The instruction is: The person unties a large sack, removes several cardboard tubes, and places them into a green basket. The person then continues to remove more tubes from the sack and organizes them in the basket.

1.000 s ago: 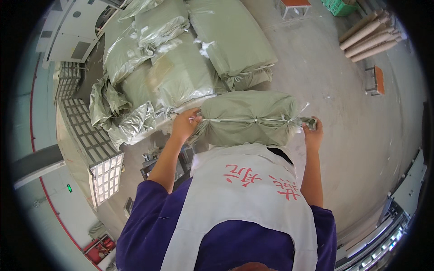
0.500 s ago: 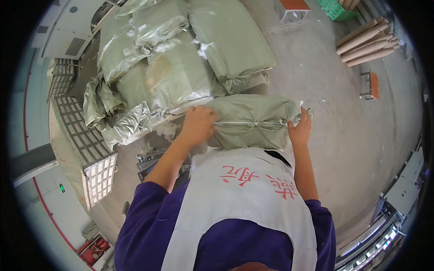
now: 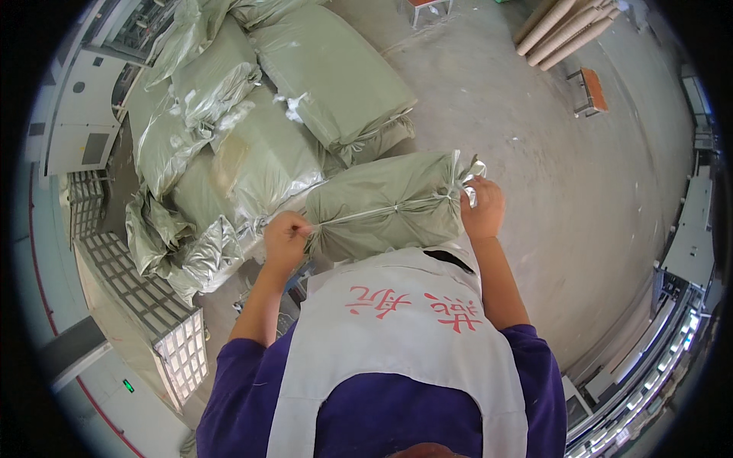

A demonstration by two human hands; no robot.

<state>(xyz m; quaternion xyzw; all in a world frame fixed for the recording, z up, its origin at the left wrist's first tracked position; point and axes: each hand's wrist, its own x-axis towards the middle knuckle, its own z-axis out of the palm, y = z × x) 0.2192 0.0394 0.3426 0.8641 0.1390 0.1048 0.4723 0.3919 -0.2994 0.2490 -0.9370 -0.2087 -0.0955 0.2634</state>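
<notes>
In front of my apron I have a plump green woven-plastic bale [image 3: 374, 198], tied along its side with white string [image 3: 359, 217]. My left hand [image 3: 285, 243] is closed at the bale's left end, its fingers pinched where the string meets the corner. At the other end, my right hand [image 3: 482, 210] grips the gathered, shiny corner of the wrapping. The bale lies slightly tilted, right end farther from me. What supports it underneath is hidden.
Large green sacks [image 3: 332, 76] are heaped ahead and to the left. A white metal grid rack [image 3: 137, 275] stands left. Brown cardboard tubes [image 3: 569, 34] and an orange-topped stool [image 3: 592, 90] are at the far right. Machinery [image 3: 649, 359] lines the right side.
The bale has turned, its right end swinging away from me, and come left in view. My left hand has moved from its top to its left end. The view has shifted too.
</notes>
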